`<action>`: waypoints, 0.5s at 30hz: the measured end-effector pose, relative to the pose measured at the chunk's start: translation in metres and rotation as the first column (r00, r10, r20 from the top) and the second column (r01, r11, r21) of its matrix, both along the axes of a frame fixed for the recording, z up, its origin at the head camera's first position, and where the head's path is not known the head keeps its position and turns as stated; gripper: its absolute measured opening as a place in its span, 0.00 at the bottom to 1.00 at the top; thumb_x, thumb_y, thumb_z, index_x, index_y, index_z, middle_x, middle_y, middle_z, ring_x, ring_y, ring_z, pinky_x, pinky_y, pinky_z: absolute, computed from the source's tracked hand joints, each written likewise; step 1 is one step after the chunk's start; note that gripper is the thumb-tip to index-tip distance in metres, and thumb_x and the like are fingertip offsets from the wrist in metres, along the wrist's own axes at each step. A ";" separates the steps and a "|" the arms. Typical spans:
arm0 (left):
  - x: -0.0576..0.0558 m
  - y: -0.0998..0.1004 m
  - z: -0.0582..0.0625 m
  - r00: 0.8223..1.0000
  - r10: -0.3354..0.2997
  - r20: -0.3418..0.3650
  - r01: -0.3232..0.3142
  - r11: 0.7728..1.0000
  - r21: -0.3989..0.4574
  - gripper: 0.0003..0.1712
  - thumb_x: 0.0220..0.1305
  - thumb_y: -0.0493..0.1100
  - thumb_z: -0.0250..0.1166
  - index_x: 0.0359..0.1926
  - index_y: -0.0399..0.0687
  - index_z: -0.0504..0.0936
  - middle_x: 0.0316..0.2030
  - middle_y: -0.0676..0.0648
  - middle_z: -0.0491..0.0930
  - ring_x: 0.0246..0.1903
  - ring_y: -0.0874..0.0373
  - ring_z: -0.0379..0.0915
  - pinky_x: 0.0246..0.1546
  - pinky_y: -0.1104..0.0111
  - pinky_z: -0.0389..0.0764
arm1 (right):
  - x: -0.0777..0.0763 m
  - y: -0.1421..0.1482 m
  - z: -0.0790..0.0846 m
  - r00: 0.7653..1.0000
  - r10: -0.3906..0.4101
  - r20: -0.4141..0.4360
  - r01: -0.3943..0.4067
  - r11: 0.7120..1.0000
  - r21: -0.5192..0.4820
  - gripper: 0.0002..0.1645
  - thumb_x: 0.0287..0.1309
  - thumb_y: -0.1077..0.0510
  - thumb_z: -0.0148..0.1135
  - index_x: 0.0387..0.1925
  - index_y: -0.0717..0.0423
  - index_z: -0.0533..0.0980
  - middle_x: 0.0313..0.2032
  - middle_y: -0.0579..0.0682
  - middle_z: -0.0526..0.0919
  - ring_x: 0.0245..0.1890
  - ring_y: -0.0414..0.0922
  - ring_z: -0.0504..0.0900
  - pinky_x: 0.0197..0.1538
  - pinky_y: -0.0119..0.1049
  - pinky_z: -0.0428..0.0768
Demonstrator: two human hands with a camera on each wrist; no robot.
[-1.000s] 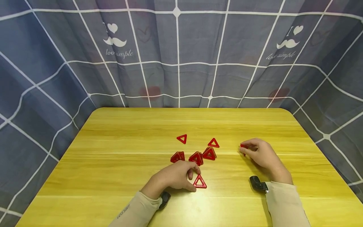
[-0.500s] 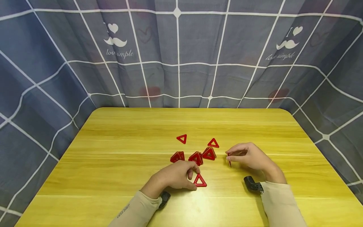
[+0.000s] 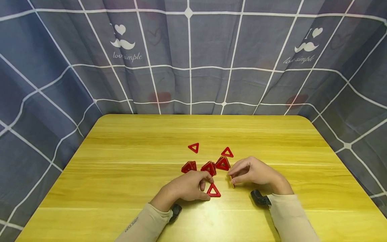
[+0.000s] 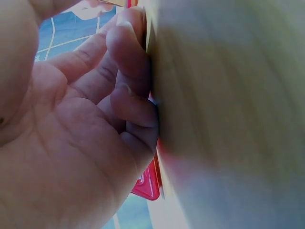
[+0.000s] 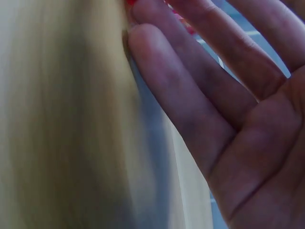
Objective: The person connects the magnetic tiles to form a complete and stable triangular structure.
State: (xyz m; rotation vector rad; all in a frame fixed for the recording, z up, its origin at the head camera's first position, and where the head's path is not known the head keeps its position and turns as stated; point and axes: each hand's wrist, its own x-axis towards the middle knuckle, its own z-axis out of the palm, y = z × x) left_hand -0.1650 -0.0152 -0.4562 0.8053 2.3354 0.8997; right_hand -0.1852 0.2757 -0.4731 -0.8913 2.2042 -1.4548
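Note:
A flat red triangle tile (image 3: 213, 191) with an open centre lies on the table. My left hand (image 3: 188, 186) holds it by its left side, index finger at the top corner and thumb at the lower left corner. To the right, my right hand (image 3: 257, 173) pinches another triangle tile (image 3: 232, 182) between thumb and fingers; it stands edge-on, showing a yellowish edge. In the left wrist view a red tile corner (image 4: 148, 183) shows beyond the curled fingers (image 4: 131, 62). The right wrist view shows the right palm and fingers (image 5: 167, 71), with the held tile mostly hidden.
Behind the left hand are small clusters of red triangle tiles: a left one (image 3: 188, 166), a middle one (image 3: 209, 168) and a right one (image 3: 223, 163). Two single tiles lie farther back, one left (image 3: 194, 148), one right (image 3: 227, 152). A grey-blue curtain (image 3: 193, 67) surrounds the wooden table (image 3: 136, 134).
My right hand has moved left and slightly nearer with its tile, close to the left hand's tile. The left hand's tile has slid slightly away from me, its thumb moving with it.

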 end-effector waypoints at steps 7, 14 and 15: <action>-0.001 0.000 -0.002 1.000 -0.003 -0.016 0.003 1.000 -0.005 0.21 0.56 0.44 0.78 0.50 0.52 0.80 0.26 0.56 0.73 0.22 0.64 0.65 0.29 0.71 0.70 | 0.002 -0.018 0.001 0.997 0.038 0.072 -0.037 0.999 -0.010 0.15 0.55 0.62 0.76 0.44 0.63 0.86 0.44 0.57 0.86 0.44 0.51 0.86 0.46 0.40 0.83; -0.001 0.000 -0.002 0.999 -0.018 -0.037 0.018 1.000 -0.003 0.21 0.60 0.43 0.76 0.53 0.50 0.80 0.25 0.56 0.73 0.23 0.65 0.66 0.29 0.71 0.71 | 0.006 -0.030 0.004 0.995 0.046 0.091 -0.046 0.999 0.000 0.15 0.55 0.61 0.76 0.44 0.61 0.87 0.44 0.56 0.86 0.43 0.50 0.87 0.44 0.41 0.84; -0.001 0.000 -0.002 0.999 -0.019 -0.039 0.019 1.000 -0.003 0.21 0.60 0.43 0.75 0.53 0.50 0.80 0.25 0.56 0.73 0.23 0.65 0.67 0.29 0.71 0.71 | 0.006 -0.031 0.004 0.995 0.048 0.092 -0.048 0.999 -0.001 0.15 0.55 0.61 0.76 0.44 0.61 0.87 0.44 0.56 0.86 0.43 0.50 0.87 0.44 0.41 0.84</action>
